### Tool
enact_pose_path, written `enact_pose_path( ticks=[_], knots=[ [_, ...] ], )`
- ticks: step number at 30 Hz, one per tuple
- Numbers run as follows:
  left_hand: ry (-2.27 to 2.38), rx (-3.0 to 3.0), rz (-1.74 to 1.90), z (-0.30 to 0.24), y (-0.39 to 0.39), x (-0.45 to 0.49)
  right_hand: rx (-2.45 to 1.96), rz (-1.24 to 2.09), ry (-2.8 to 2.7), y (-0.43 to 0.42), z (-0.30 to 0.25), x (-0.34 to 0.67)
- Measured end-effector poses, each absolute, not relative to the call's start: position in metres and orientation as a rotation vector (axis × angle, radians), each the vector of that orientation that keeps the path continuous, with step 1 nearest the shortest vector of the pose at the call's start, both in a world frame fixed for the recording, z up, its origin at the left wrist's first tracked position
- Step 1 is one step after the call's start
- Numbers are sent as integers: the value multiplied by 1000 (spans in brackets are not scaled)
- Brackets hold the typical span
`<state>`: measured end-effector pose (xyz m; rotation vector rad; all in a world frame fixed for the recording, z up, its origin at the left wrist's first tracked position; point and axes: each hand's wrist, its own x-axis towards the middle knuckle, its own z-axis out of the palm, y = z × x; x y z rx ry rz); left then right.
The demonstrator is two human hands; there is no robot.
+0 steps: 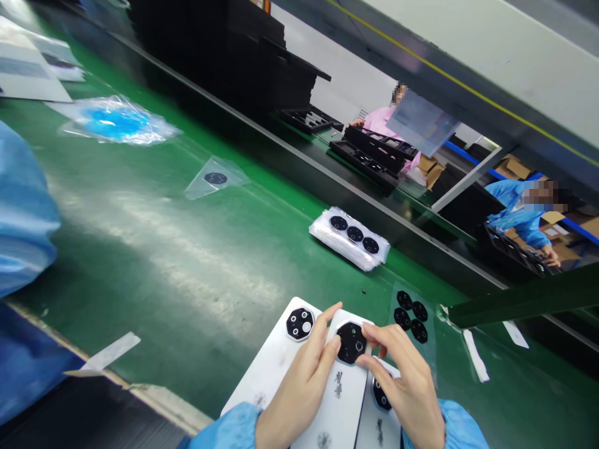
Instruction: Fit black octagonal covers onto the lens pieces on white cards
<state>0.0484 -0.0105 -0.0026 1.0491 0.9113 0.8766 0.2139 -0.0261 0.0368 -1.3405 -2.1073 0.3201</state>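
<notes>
The left hand (pixel 299 383) and right hand (pixel 409 383) meet over the middle white cover (pixel 345 402), fingers drawn narrow, their tips holding the rim of the black octagonal piece (pixel 350 342) at that cover's far end. Another white cover (pixel 274 368) lies just beside it on the left, both on the green worktop (pixel 187 262). A clear sheet of black octagons (pixel 412 315) lies just beyond the right hand, a bagged stack (pixel 350 240) farther off
</notes>
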Motion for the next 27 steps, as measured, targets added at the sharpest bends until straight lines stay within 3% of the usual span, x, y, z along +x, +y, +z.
enact_pose_path(
  ticks=[11, 18, 27],
  knots=[
    [852, 922, 877, -5, -9, 51, -1457, 546, -2028, -24, 41, 219],
    [798, 805, 887, -7, -7, 54, -1577, 730, -1602, -25, 37, 226],
    [782, 678, 825, -4, -6, 55, -1440, 1357, -1100, -31, 34, 220]
  ],
)
